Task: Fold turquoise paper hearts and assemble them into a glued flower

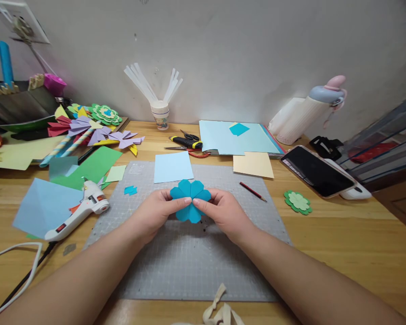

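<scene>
Between my two hands is a blue paper flower (pixel 190 214) with rounded petals and crease lines meeting at its centre. My left hand (pixel 159 208) pinches its left side, the thumb lying on the front near the middle. On the opposite side my right hand (pixel 225 210) grips it the same way, with both thumb tips almost touching. The fingers behind the paper are partly hidden. Below the flower lies a grey cutting mat (pixel 189 271). Small blue paper scraps (pixel 130 190) rest on the mat to the left, and a light blue sheet (pixel 173 167) lies just beyond the flower.
A white glue gun (pixel 76 216) lies left on blue paper, its cable trailing forward. A pencil (pixel 253 191), a green paper flower (pixel 297 201) and a phone (pixel 318 170) are at right. Behind stand a paper cup (pixel 160 116) of white sticks, scissors (pixel 189 135) and a bottle (pixel 311 115).
</scene>
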`<state>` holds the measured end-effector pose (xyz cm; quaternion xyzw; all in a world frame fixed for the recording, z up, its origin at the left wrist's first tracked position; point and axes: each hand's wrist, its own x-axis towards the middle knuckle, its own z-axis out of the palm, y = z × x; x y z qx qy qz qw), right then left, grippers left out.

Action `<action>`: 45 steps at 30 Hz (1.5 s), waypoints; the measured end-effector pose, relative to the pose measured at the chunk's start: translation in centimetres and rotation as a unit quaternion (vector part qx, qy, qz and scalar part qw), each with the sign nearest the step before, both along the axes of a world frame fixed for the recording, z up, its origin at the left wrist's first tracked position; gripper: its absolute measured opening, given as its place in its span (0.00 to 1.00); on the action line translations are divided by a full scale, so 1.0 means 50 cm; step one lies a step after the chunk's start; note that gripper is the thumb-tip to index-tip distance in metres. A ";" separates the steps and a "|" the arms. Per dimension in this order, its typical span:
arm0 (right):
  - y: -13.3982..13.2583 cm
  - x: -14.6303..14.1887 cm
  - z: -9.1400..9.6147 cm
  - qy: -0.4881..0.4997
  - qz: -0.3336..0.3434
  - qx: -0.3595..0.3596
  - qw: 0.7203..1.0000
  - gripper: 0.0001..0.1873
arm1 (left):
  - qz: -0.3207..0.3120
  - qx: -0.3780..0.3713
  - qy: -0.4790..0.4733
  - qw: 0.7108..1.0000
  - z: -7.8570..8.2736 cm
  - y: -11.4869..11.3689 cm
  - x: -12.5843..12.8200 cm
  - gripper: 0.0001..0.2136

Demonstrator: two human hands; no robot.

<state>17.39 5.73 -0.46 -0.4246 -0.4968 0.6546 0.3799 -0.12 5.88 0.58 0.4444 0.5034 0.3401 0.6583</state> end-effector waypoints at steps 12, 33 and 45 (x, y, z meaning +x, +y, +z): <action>0.002 0.002 0.003 -0.018 -0.011 -0.030 0.999 0.16 | -0.009 -0.007 -0.009 1.000 0.004 -0.002 -0.003 0.11; 0.001 0.003 0.000 -0.007 -0.020 -0.063 0.998 0.17 | 0.005 0.003 -0.047 0.999 -0.005 -0.001 0.000 0.12; -0.002 -0.001 0.002 0.002 -0.025 -0.060 0.998 0.15 | 0.017 0.062 -0.021 0.998 0.005 -0.002 0.007 0.16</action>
